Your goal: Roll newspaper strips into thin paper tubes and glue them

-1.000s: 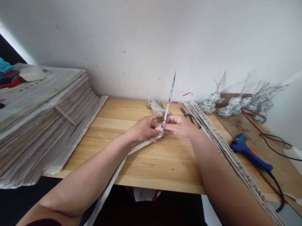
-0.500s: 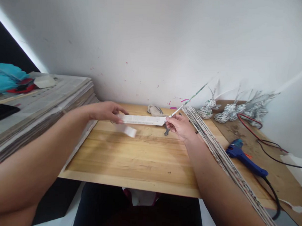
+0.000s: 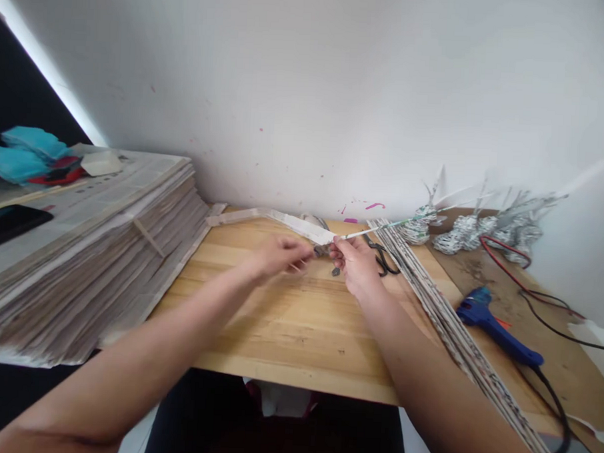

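My right hand [image 3: 353, 259] pinches a newspaper strip [image 3: 289, 220] where it turns into a thin rolled paper tube [image 3: 369, 230]. The tube slants up to the right, over a bundle of similar tubes. From my fingers, the flat part of the strip runs left along the back of the wooden board, bowed upward. My left hand [image 3: 280, 257], blurred by motion, is just left of the right one, its fingers drawn together. A thin pale line shows at its fingertips; I cannot make out what it is. Black-handled scissors [image 3: 385, 260] lie partly behind my right hand.
A tall stack of newspaper [image 3: 131, 246] stands left, with a phone [image 3: 14, 224] on it. Rolled paper tubes [image 3: 443, 313] lie along the right side of the wooden board [image 3: 277, 332]. Beyond are a blue glue gun [image 3: 497, 332], its cord, and several woven paper figures [image 3: 462, 230].
My left hand has left the strip's left part and moved right, close to my right hand. The tube has tipped lower to the right, and the strip now stretches out to the left.
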Demonstrator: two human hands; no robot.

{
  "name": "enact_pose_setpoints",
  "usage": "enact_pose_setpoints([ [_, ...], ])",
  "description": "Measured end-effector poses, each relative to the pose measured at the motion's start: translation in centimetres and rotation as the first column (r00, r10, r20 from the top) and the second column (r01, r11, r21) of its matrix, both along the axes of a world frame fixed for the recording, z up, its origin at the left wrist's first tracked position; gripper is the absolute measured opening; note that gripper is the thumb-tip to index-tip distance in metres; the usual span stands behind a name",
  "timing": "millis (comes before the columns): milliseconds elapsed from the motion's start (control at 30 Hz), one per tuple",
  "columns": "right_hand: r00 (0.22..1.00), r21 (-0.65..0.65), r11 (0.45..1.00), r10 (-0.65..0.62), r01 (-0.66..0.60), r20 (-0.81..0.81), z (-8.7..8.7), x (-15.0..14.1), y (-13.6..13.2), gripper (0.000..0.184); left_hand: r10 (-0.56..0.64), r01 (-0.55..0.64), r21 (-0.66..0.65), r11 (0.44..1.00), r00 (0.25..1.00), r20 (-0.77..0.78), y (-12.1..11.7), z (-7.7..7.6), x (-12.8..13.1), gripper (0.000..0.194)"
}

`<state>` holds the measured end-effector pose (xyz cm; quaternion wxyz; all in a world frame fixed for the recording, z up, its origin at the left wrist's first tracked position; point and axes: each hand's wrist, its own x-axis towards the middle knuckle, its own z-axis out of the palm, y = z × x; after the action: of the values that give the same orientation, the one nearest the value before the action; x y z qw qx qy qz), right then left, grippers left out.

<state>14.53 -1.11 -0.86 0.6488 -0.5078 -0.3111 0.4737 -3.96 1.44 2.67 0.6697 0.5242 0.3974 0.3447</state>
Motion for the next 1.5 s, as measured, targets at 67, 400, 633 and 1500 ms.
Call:
enact_pose_setpoints([
  [67,1.0,0.009,1.0,-0.009,0.009,-0.01,-0.2,-0.4,-0.1,0.03,-0.035,0.058,-0.218,0.974,0.993,0.111,-1.4,-2.3,2.8,0.025],
  [400,0.993,-0.003,0.993,0.117,-0.117,-0.023,-0.2,-1.9,-0.9,0.029,0.224,-0.125,-0.256,0.959,0.884,0.41,-1.8,-4.1,4.4,0.019],
  [633,0.976,-0.021,0.976,0.217,-0.217,0.001,-0.1,-1.4,-1.1,0.025,0.214,-0.127,-0.233,0.964,0.892,0.398,-1.2,-4.0,3.8,0.019],
  [1500,0.969,0.012,0.973,0.229,-0.229,-0.091,0.3,-1.0,-1.1,0.021,0.132,-0.062,-0.168,0.984,0.886,0.445,-1.3,-3.6,3.7,0.021],
])
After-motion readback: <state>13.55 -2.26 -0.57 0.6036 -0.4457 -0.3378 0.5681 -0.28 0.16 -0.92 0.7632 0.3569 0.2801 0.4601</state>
